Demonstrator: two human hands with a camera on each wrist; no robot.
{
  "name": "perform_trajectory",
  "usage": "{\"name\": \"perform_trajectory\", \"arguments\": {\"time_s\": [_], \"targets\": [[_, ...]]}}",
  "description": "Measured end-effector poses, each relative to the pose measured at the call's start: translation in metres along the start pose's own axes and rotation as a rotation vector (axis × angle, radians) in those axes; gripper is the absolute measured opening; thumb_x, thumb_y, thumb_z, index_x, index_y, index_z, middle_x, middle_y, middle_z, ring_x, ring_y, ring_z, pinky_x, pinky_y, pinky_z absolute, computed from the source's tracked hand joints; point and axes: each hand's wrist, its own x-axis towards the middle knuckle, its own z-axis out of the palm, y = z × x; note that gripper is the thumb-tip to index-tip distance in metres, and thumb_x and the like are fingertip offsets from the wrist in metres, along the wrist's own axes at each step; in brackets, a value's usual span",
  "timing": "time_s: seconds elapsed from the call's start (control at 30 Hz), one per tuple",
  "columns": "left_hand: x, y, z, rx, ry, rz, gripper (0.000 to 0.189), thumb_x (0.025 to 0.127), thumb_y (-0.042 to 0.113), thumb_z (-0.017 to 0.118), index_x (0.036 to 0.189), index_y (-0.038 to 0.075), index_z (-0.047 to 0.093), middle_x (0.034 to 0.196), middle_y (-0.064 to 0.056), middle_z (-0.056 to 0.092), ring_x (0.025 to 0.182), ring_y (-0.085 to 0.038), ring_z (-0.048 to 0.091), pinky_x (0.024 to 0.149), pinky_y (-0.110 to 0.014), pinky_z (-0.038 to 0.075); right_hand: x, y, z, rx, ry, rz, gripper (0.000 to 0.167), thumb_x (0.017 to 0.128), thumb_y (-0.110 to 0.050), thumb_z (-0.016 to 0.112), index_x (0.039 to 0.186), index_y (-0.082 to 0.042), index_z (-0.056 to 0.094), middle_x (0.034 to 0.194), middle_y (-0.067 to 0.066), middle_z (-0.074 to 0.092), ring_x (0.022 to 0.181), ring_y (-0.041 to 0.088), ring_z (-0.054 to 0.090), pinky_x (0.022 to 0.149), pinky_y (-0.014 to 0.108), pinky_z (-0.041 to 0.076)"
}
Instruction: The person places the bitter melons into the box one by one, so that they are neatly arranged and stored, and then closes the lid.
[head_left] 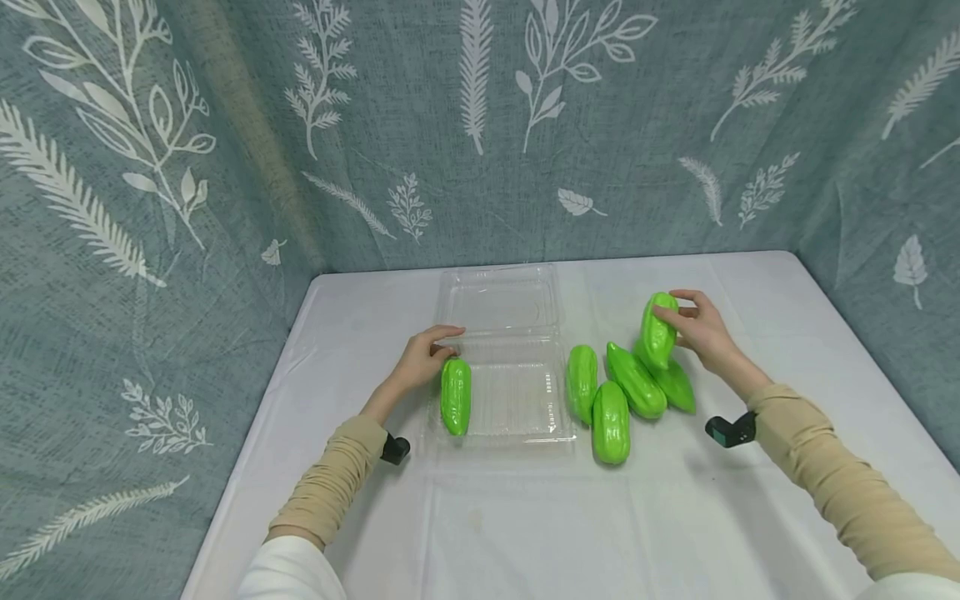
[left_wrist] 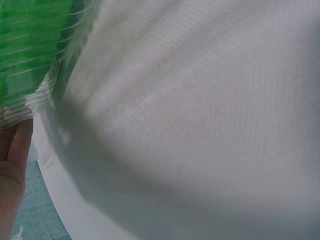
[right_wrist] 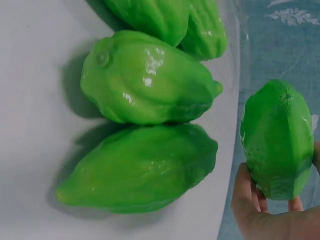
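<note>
My right hand (head_left: 703, 331) grips a green papaya (head_left: 660, 327) between thumb and fingers, raised above the table at the back right. In the right wrist view that held papaya (right_wrist: 277, 142) stands upright in the fingers. My left hand (head_left: 422, 358) is at the back left corner of a clear plastic clamshell box (head_left: 517, 400), its thumb and fingers pinching the edge by the hinge. One papaya (head_left: 455, 397) lies lengthwise along the box's left side. Through the ribbed wall its green shows in the left wrist view, where the left hand (left_wrist: 12, 170) is only partly visible.
Several more papayas (head_left: 611, 422) lie grouped right of the box, the leftmost (head_left: 581, 383) close against its right edge. The box's lid (head_left: 501, 300) is folded back toward the cloth backdrop (head_left: 450, 192). A white cover lies over the table (head_left: 525, 517).
</note>
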Motion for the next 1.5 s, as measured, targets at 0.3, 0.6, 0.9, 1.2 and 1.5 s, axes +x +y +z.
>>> {"name": "perform_trajectory", "arguments": {"time_s": [0.3, 0.6, 0.9, 1.2, 1.5], "targets": [[-0.001, 0.002, -0.001, -0.002, -0.001, 0.013, 0.039, 0.093, -0.007, 0.051, 0.131, 0.0, 0.054, 0.136, -0.019, 0.051, 0.102, -0.033, 0.066, 0.088, -0.035, 0.058, -0.005, -0.008, 0.011, 0.013, -0.025, -0.017, 0.074, 0.096, -0.038, 0.052, 0.148, 0.0, 0.017, 0.144, 0.031, 0.028, 0.119, 0.033, 0.044, 0.09, 0.032, 0.052], [-0.001, 0.004, -0.002, 0.003, 0.0, 0.012, 0.038, 0.093, -0.006, 0.05, 0.13, 0.0, 0.055, 0.137, -0.018, 0.051, 0.103, -0.032, 0.065, 0.09, -0.035, 0.058, -0.014, -0.018, 0.026, 0.011, -0.092, -0.017, 0.074, 0.095, -0.037, 0.053, 0.149, -0.002, 0.017, 0.148, 0.031, 0.024, 0.133, 0.044, 0.034, 0.102, 0.05, 0.042], [-0.001, 0.004, -0.001, -0.015, -0.001, 0.015, 0.038, 0.092, -0.007, 0.051, 0.13, 0.0, 0.055, 0.136, -0.019, 0.051, 0.102, -0.033, 0.065, 0.088, -0.035, 0.058, -0.019, -0.025, 0.037, -0.002, -0.116, -0.043, 0.071, 0.095, -0.036, 0.054, 0.148, -0.002, 0.02, 0.146, 0.029, 0.026, 0.128, 0.041, 0.039, 0.083, 0.027, 0.047], [-0.001, 0.001, -0.001, -0.016, 0.001, 0.015, 0.039, 0.092, -0.007, 0.05, 0.13, 0.0, 0.055, 0.136, -0.018, 0.052, 0.102, -0.033, 0.066, 0.089, -0.036, 0.058, -0.022, -0.03, 0.046, 0.017, -0.157, -0.039, 0.071, 0.095, -0.034, 0.056, 0.148, -0.004, 0.02, 0.146, 0.029, 0.026, 0.128, 0.04, 0.039, 0.098, 0.043, 0.046], [-0.001, 0.0, -0.001, -0.024, -0.004, 0.022, 0.039, 0.093, -0.008, 0.05, 0.13, -0.001, 0.055, 0.136, -0.019, 0.051, 0.102, -0.034, 0.065, 0.089, -0.036, 0.058, -0.021, -0.034, 0.058, 0.01, -0.19, -0.03, 0.069, 0.094, -0.033, 0.057, 0.146, -0.005, 0.022, 0.142, 0.027, 0.032, 0.118, 0.033, 0.047, 0.088, 0.032, 0.049]]}}
